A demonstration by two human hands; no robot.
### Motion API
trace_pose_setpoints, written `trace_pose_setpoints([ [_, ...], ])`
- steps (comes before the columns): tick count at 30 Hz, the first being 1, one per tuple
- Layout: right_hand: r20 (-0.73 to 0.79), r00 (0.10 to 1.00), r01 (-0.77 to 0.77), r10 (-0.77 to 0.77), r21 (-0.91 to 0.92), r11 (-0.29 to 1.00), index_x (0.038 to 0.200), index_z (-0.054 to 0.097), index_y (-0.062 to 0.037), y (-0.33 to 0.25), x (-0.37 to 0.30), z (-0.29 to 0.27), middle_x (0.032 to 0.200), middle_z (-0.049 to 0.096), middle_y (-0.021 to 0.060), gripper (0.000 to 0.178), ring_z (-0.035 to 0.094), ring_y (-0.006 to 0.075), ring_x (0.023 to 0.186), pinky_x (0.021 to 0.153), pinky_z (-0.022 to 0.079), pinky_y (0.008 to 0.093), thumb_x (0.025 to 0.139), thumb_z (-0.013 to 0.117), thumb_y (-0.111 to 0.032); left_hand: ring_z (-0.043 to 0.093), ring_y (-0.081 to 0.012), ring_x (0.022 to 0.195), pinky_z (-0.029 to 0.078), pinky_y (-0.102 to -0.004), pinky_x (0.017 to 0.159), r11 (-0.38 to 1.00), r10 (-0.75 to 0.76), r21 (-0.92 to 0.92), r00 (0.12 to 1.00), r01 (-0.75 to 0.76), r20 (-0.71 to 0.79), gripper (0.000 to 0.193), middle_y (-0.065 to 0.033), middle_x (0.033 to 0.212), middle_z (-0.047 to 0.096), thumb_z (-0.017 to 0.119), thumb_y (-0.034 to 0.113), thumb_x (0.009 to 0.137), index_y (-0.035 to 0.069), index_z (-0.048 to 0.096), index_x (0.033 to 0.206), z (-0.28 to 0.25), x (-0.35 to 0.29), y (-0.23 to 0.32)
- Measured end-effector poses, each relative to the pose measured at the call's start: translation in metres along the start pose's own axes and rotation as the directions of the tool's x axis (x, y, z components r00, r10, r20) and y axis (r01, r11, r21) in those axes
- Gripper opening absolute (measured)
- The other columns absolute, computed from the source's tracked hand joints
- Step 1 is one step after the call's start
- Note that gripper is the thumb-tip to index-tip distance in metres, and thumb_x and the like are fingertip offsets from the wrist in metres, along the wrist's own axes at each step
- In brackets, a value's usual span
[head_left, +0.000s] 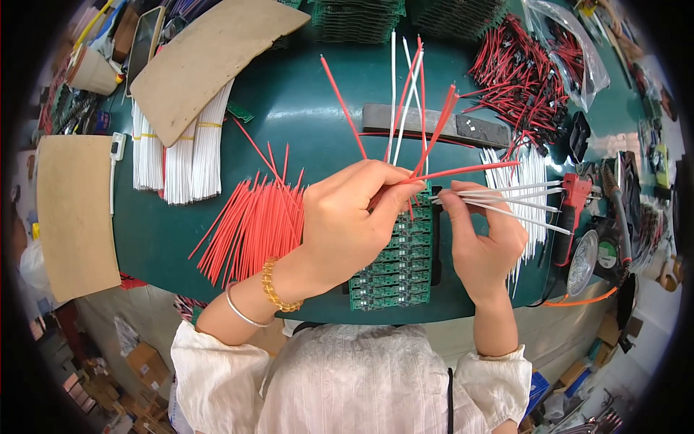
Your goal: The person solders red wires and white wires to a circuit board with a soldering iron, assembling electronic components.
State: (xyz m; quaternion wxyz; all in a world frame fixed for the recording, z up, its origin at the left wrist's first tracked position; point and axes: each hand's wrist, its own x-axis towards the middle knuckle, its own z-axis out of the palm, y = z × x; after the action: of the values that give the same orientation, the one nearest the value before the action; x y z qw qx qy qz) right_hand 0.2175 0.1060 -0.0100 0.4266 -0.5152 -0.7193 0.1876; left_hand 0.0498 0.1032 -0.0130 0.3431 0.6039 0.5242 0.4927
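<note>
My left hand point(354, 210) pinches several red wires point(439, 130) between thumb and fingers, their tips fanning out up and to the right. A yellow bead bracelet and a silver bangle circle that wrist. Close beside it, my right hand point(488, 239) is closed on several white wires point(520, 194) that point to the right. Both hands hover over a panel of green circuit boards point(390, 278), covering its upper part. Some red and white wires stand up from behind the left hand; whether they are attached to the panel is hidden.
Loose red wires point(249, 231) lie left of the panel, white wires point(531, 166) right of it. Beyond are a grey bar point(473, 130), red-black leads point(520, 79) and stacked green boards point(358, 18). Tan boards point(76, 217) and bundled white wires point(191, 163) sit left; a red-handled tool point(573, 206) right.
</note>
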Motion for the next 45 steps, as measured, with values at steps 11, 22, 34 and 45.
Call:
trace_pose_setpoints([
  [11,-0.005,0.998,0.062,-0.062,0.008,0.998,0.087,0.067,0.0025,0.008,-0.001,0.003,0.081,0.070,0.0112,0.015,0.068,0.0209,0.066,0.059,0.055,0.0284,0.074,0.071,0.009,0.069,-0.0167,0.063,0.054,-0.0246,0.055,0.959,0.232,0.174,0.972,-0.222,-0.042,0.007,-0.0132,0.078,0.069,0.070,-0.009,0.075,-0.006,0.066,0.080,0.005,0.004,-0.003],
  [22,-0.010,0.999,0.048,-0.048,0.001,0.999,0.089,0.067,0.0023,0.009,-0.002,0.004,0.081,0.069,0.0115,0.016,0.066,0.0202,0.064,0.057,0.053,0.0281,0.074,0.071,0.008,0.069,-0.0158,0.062,0.053,-0.0241,0.054,0.983,0.137,0.122,0.990,-0.140,0.035,0.007,-0.0127,0.077,0.069,0.071,-0.005,0.078,-0.007,0.067,0.084,0.006,0.004,0.000],
  [34,-0.141,0.947,-0.270,0.289,0.138,0.953,0.087,0.067,0.0027,-0.009,-0.005,-0.016,0.082,0.070,0.0091,0.013,0.064,0.0120,0.063,0.057,0.051,0.0244,0.076,0.075,0.003,0.068,-0.0158,0.058,0.049,-0.0246,0.049,0.995,-0.087,-0.055,0.988,0.080,-0.130,0.004,-0.0103,0.073,0.069,0.069,-0.001,0.080,-0.002,0.071,0.084,-0.023,-0.006,0.006],
  [45,0.072,0.994,0.080,-0.085,0.072,0.994,0.083,0.067,0.0017,-0.021,-0.005,0.028,0.075,0.067,0.0082,0.012,0.061,0.0146,0.056,0.050,0.049,0.0245,0.074,0.076,0.003,0.069,-0.0174,0.064,0.053,-0.0248,0.055,0.942,0.242,0.263,0.964,-0.206,-0.108,0.012,-0.0130,0.077,0.070,0.072,-0.004,0.077,-0.004,0.070,0.089,-0.025,-0.017,-0.002],
])
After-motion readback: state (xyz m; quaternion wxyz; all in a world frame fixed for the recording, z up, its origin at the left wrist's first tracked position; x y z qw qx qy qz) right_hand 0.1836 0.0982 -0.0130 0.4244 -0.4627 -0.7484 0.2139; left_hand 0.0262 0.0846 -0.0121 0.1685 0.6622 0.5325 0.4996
